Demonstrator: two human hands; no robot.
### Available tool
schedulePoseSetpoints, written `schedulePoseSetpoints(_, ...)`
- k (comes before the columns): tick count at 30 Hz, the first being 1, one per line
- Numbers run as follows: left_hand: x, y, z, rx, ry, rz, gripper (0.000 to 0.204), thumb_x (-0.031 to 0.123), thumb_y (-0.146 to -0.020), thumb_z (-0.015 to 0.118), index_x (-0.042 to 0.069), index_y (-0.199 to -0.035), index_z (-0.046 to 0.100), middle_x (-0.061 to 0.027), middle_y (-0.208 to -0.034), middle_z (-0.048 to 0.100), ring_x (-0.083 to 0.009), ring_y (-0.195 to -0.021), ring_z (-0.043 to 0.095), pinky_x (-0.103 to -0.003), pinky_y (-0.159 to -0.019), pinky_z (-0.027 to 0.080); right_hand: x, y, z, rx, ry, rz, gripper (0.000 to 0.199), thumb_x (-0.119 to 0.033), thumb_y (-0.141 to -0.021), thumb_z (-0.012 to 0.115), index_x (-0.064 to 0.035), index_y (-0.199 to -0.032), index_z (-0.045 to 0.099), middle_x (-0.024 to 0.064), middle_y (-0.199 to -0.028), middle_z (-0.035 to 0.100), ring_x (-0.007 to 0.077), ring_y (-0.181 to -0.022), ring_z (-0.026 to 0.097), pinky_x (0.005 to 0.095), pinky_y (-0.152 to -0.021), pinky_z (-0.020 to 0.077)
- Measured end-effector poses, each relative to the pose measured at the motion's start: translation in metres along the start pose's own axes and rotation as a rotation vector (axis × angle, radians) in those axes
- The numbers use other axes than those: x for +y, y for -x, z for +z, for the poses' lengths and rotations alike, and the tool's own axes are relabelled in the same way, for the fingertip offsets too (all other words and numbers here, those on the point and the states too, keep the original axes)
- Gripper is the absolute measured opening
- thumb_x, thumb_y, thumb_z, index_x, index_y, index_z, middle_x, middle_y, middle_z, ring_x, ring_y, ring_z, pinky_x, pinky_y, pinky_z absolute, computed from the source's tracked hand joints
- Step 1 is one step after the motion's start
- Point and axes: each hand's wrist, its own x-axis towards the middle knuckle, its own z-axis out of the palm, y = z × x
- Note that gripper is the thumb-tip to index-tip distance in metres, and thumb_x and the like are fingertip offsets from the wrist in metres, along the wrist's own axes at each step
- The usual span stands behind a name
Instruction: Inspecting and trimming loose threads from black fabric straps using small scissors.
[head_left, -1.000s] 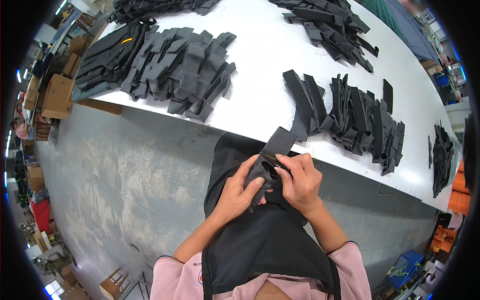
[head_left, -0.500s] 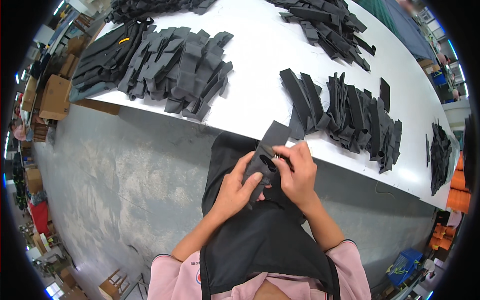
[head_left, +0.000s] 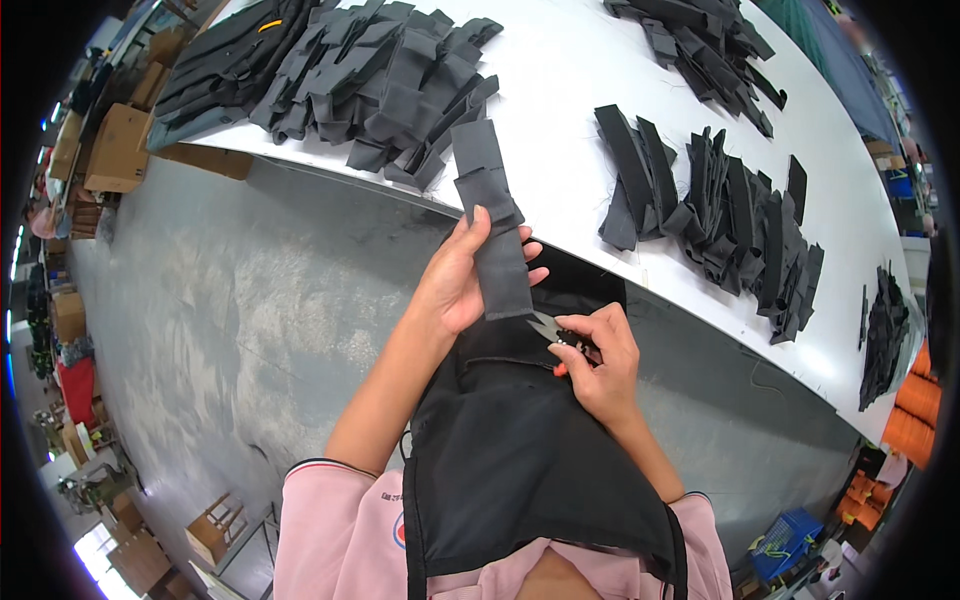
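My left hand [head_left: 452, 282] is closed around a long dark grey fabric strip [head_left: 503, 272], the thumb on top and the fingers behind it. Its far end overlaps the table edge, and the near end points toward me. Thread snips [head_left: 545, 328] with short silver blades and a dark handle are gripped in my right hand [head_left: 608, 362]. Their blade tips lie close to the strip's near corner; whether they touch it I cannot tell. A small red piece shows beneath the right fingers.
On the white table [head_left: 545, 160] lie a heap of grey strips [head_left: 390, 75] at the left and a row of dark strips [head_left: 735, 205] at the right. Black bags [head_left: 225, 75] are stacked far left. A blue crate [head_left: 787, 540] stands on the floor at lower right.
The strip has moved left and is stretched out flatter in my left hand. My right hand has drawn down from it, bringing the snips' blades into sight. The whole view has shifted slightly.
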Motion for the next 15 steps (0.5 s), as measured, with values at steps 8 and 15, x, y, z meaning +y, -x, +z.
schedulePoseSetpoints(8,0.0,0.004,0.002,-0.047,0.023,0.01,0.036,0.038,-0.096,0.046,0.006,-0.111,0.047,-0.0141,-0.102,0.061,-0.0257,-0.088,0.064,-0.046,-0.076,0.056,-0.006,-0.008,0.006,0.006,0.184,-0.182,0.028,-0.001,-0.067,0.074,-0.0045,-0.094,0.066,0.006,-0.074,0.048,0.0167,-0.056,0.049,0.0277,-0.049,0.0405)
schedulePoseSetpoints(15,0.003,0.006,0.003,-0.039,0.056,0.012,0.039,0.039,-0.097,0.044,0.003,-0.112,0.047,-0.0142,-0.102,0.061,-0.0254,-0.088,0.063,-0.043,-0.077,0.056,-0.011,-0.01,0.006,-0.027,0.23,-0.24,0.026,-0.005,-0.067,0.075,-0.0054,-0.091,0.065,0.0061,-0.07,0.049,0.0205,-0.057,0.053,0.0301,-0.05,0.0417)
